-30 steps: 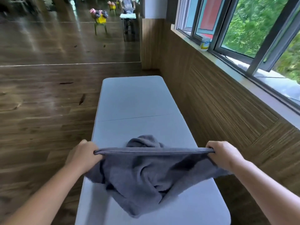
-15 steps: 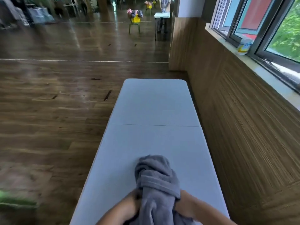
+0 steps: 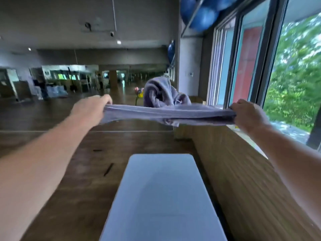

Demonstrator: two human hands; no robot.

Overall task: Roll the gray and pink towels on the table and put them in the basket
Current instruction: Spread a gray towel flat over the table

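The gray towel (image 3: 166, 112) is stretched in the air at arm's length, high above the white table (image 3: 163, 197). My left hand (image 3: 92, 108) grips its left end and my right hand (image 3: 246, 115) grips its right end. The far part of the towel billows upward behind the taut edge. No pink towel and no basket are in view near me.
A wooden wall panel (image 3: 234, 171) and window sill run along the table's right side. Wooden floor (image 3: 60, 153) lies to the left. Blue exercise balls (image 3: 199, 16) hang overhead. A distant yellow container (image 3: 139, 94) with colourful cloth stands far across the room.
The towel was bunched low on the table between both hands. Now both arms are raised and spread, and the towel is flung out in the air. The camera has tilted up.
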